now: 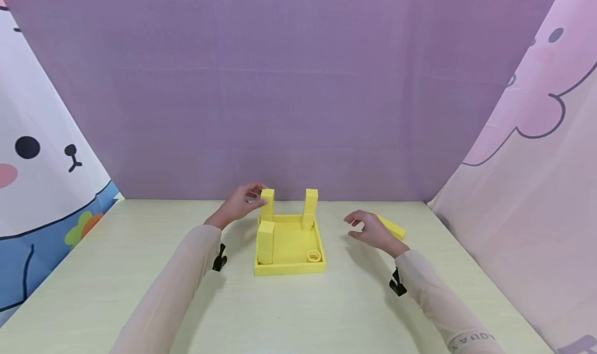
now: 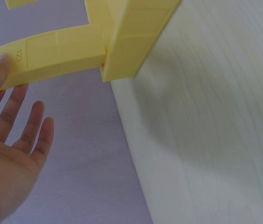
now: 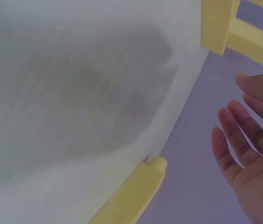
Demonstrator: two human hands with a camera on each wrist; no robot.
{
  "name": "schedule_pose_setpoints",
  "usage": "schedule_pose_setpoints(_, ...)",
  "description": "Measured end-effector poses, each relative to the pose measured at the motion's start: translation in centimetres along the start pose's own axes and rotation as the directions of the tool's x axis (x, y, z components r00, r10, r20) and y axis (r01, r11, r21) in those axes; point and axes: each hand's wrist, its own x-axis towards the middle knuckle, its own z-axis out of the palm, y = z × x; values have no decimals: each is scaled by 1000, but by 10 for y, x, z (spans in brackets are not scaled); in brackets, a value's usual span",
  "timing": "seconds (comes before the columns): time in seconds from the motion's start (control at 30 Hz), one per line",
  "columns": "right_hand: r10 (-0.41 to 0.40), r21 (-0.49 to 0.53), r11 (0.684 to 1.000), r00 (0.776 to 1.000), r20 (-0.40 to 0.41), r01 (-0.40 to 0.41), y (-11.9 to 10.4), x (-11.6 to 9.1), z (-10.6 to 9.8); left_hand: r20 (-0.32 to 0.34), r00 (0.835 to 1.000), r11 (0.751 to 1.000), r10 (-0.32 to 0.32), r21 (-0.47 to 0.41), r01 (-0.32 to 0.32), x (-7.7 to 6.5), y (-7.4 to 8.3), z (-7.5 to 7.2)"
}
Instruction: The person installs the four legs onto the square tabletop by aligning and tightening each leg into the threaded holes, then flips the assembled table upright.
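A yellow tray-like base [image 1: 290,269] with raised edges lies on the table, yellow square legs standing at three of its corners. My left hand [image 1: 237,204] pinches the top of the back left leg [image 1: 268,202]; in the left wrist view, its thumb is on the face of that leg [image 2: 43,52] marked with raised digits. The back right leg [image 1: 310,203] and front left leg [image 1: 266,240] stand untouched. At the front right corner shows a round socket [image 1: 314,256]. My right hand [image 1: 373,231], holding nothing, hovers with relaxed fingers right of the base, near a loose yellow leg [image 1: 393,226].
The loose leg has a rounded peg [image 3: 157,164] at one end. Beneath everything is a pale wood-grain table [image 1: 289,312]. A purple cloth [image 1: 280,95] hangs behind it, with printed curtains [image 1: 37,188] on either side.
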Motion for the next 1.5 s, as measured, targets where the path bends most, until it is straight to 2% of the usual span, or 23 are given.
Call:
schedule_pose_setpoints(0.23, 57, 34, 998, 998, -35, -56, 20, -7, -7, 7, 1000, 1000, -13, -14, 13, -2, 4, -1)
schedule_pose_setpoints(0.47, 67, 12, 998, 992, -103, -66, 44, -12, -14, 4, 1000, 1000, -13, 4, 13, -1, 1, -1)
schedule_pose_setpoints(0.83, 126, -17, 991, 979, -160, -130, 67, -24, -30, 0, 1000, 1000, -13, 7, 13, 1, -2, 1)
schedule_pose_setpoints(1.0, 166, -35, 984, 972, -165, -174, 76, -29, -35, -12, 1000, 1000, 0, 14, 1, 1, -2, 1)
schedule_pose_setpoints(1.27, 189, -67, 977, 969, -159, -202, 85, -35, -39, 3, 1000, 1000, -29, 7, 29, 0, -1, 1)
schedule_pose_setpoints(1.5, 256, -89, 960, 960, -116, -266, 88, -40, -40, -12, 999, 999, 50, -3, -51, -3, -2, 0)
